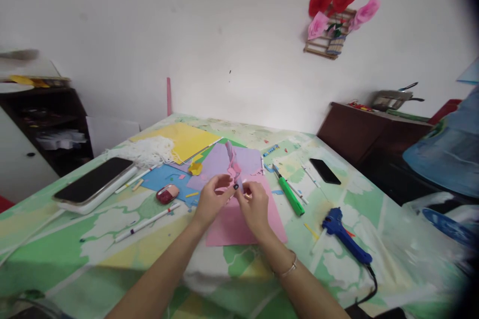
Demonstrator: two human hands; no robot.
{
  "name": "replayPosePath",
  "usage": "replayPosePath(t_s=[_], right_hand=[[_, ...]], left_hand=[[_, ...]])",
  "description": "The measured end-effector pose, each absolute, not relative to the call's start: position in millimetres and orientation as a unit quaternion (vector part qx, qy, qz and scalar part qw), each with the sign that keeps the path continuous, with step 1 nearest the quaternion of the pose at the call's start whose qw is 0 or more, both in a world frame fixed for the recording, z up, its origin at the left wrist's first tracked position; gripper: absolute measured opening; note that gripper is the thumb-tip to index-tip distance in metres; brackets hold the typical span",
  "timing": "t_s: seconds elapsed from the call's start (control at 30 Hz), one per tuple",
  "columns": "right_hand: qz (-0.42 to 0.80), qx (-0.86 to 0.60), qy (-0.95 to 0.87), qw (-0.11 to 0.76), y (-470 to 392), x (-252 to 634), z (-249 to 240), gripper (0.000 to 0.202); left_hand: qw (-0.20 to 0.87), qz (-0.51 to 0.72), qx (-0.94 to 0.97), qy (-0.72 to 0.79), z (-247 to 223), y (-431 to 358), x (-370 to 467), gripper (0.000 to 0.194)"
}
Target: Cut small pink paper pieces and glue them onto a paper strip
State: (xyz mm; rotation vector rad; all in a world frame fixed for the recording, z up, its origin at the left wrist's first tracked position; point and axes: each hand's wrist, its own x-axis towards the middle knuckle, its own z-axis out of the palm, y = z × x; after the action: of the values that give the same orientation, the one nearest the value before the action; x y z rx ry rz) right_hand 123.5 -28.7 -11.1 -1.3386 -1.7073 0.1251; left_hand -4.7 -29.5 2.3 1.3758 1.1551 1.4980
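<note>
Both hands meet over a pink sheet (241,227) at the middle of the table. A pink and purple paper piece (232,159) stands upright between them. My left hand (213,199) pinches its lower part from the left, fingers closed. My right hand (255,204) closes on it from the right, near a small dark round spot at the fingertips. A bracelet is on the right wrist. Behind the hands lies a purple sheet (213,162). Fine details at the fingertips are too small to make out.
A green cutter (291,194) and a blue glue gun (346,237) lie on the right, with a dark phone (325,171) beyond. Another phone (95,179) rests on a white block at left. Pens, yellow sheets (183,137) and white strands (149,152) are also there.
</note>
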Motion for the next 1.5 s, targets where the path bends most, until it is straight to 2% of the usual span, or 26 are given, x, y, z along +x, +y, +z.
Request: replayPosePath(t_s=[0.23, 0.33, 0.43, 0.57, 0.83, 1.17, 1.5], right_hand=[[0.116, -0.487, -0.66, 0.56, -81, 118, -11, 0.011], [0.141, -0.453, -0.646, 0.598, -98, 127, -2, 0.019], [0.083, -0.421, -0.655, 0.622, -110, 134, 12, 0.018], [-0.023, -0.411, -0.675, 0.613, -114, 135, 26, 0.018], [-0.069, -0.399, -0.694, 0.596, -111, 126, 26, 0.016], [-0.015, -0.421, -0.737, 0.528, -110, 122, 21, 0.014], [0.015, -0.424, -0.742, 0.518, -117, 126, 19, 0.013]], left_hand=[[0.437, 0.609, 0.513, 0.418, 9, -59, 9, 0.013], [0.458, 0.603, 0.505, 0.414, 7, -68, 4, 0.015], [0.497, 0.591, 0.489, 0.406, 7, -78, 1, 0.019], [0.517, 0.582, 0.489, 0.393, 7, -89, 0, 0.018], [0.539, 0.576, 0.474, 0.391, 6, -99, -5, 0.018], [0.556, 0.572, 0.465, 0.383, 2, -102, -11, 0.016], [0.555, 0.577, 0.472, 0.37, 1, -99, -5, 0.021]])
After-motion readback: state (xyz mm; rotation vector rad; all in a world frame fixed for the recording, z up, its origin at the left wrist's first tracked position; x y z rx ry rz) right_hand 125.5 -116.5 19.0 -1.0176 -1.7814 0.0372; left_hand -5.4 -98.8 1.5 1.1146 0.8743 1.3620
